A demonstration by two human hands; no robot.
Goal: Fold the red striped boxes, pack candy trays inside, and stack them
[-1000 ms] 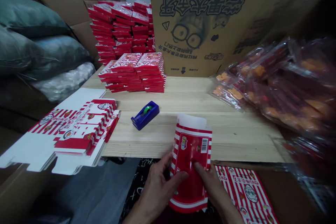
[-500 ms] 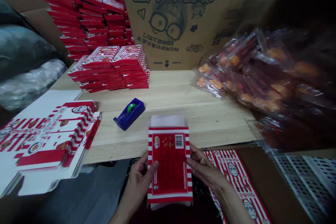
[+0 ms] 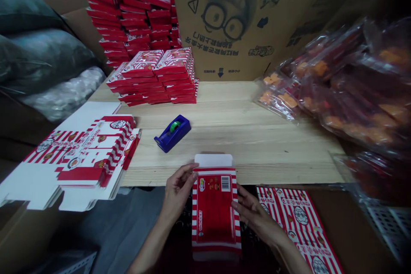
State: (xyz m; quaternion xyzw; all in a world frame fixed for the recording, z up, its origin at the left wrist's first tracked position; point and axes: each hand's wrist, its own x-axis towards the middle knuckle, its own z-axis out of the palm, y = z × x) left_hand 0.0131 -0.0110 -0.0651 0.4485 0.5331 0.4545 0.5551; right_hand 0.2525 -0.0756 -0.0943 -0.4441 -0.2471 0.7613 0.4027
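Note:
Between my hands is a red and white striped cardboard box (image 3: 215, 218), printed side toward me, with a pale flap standing out at its far end and another at its near end. My left hand (image 3: 180, 184) pinches the box's upper left corner, close to the far flap. On the other side, my right hand (image 3: 253, 214) grips the right edge, thumb over the printed face and the other fingers partly hidden. The box is held at the near edge of the wooden table (image 3: 244, 137), over my lap.
A blue tape dispenser (image 3: 173, 132) lies beyond the box. Flat printed cartons (image 3: 93, 150) are piled at left, finished-looking red boxes (image 3: 157, 77) stacked behind. Clear plastic packets (image 3: 346, 90) heap up at right. A large brown carton (image 3: 231, 64) stands at the back; striped sheets (image 3: 298, 222) lie lower right.
My left hand has slid up from the box's left side to its upper left corner by the far flap. My right hand keeps its hold. The camera view has shifted left.

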